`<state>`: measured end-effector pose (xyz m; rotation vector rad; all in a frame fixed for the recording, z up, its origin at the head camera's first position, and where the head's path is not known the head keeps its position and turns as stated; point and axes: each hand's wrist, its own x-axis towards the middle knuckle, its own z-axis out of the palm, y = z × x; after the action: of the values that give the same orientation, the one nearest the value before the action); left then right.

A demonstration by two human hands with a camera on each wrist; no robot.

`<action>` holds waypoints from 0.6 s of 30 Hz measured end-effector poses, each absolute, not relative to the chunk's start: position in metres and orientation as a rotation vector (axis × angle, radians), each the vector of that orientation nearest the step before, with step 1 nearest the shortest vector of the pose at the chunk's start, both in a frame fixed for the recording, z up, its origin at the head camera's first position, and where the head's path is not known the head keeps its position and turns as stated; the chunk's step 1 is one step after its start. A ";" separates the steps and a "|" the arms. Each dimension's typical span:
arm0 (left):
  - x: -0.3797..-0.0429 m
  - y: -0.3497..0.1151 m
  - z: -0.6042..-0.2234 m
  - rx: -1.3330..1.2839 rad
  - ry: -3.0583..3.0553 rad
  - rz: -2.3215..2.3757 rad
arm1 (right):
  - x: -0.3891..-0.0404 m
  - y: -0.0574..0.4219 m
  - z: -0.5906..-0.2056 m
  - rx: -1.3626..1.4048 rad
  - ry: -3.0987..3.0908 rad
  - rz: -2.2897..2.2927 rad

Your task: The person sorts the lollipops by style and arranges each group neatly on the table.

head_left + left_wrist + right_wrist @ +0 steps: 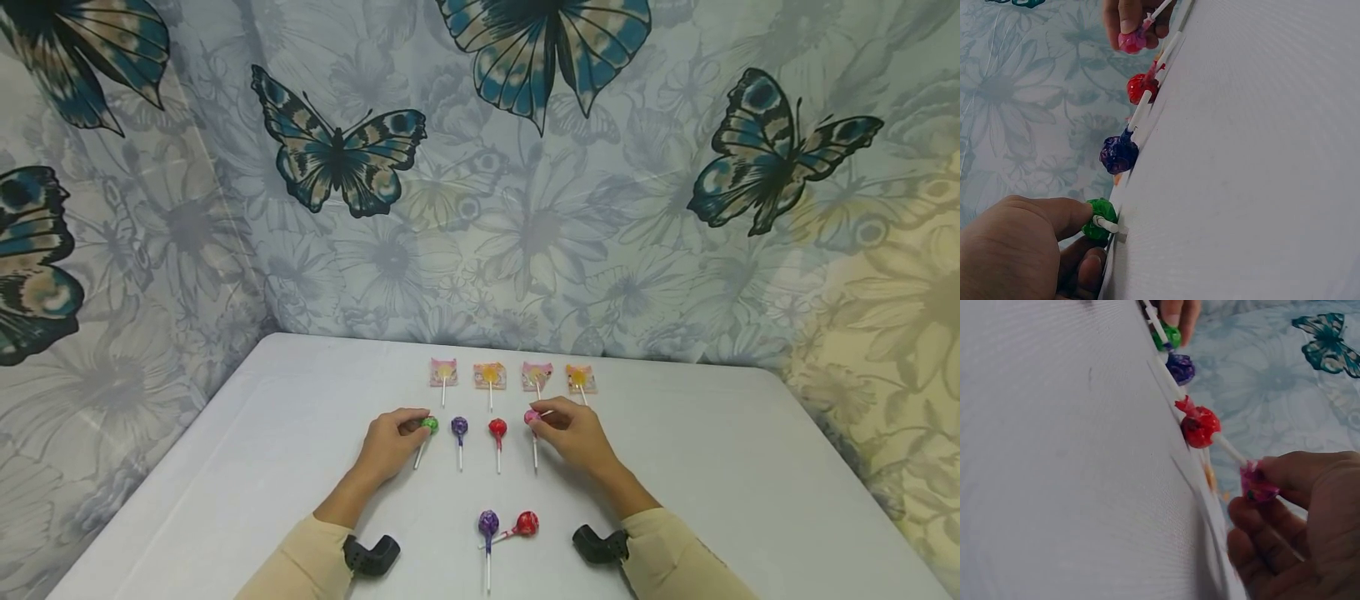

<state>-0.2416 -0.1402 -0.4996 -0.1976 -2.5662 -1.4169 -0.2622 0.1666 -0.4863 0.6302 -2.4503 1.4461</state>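
Observation:
My left hand (392, 443) pinches the green lollipop (1102, 219) by its wrapped head, at the left end of a row on the table. At the row's right end my right hand (576, 433) holds the pink lollipop (1256, 482) between thumb and fingertips. Between the hands lie a purple lollipop (459, 427) and a red lollipop (497, 428), sticks toward me. Nearer me, a second purple lollipop (488, 525) lies across the stick of another red lollipop (527, 523).
Behind the row, several flat-wrapped lollipops (490, 376) in clear pink and orange packets form another line on the white table (247, 467). A butterfly-printed cloth (540, 275) hangs along the table's far edge. Black wrist cameras (372, 557) sit at both sleeves.

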 end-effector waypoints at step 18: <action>-0.242 -0.141 -0.502 -0.229 -2.549 -1.444 | -0.263 0.164 -0.498 0.497 -2.609 1.297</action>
<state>-0.2422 -0.1410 -0.5017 -0.2287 -2.5489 -1.4438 -0.2635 0.1641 -0.4976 0.4968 -2.6090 1.2975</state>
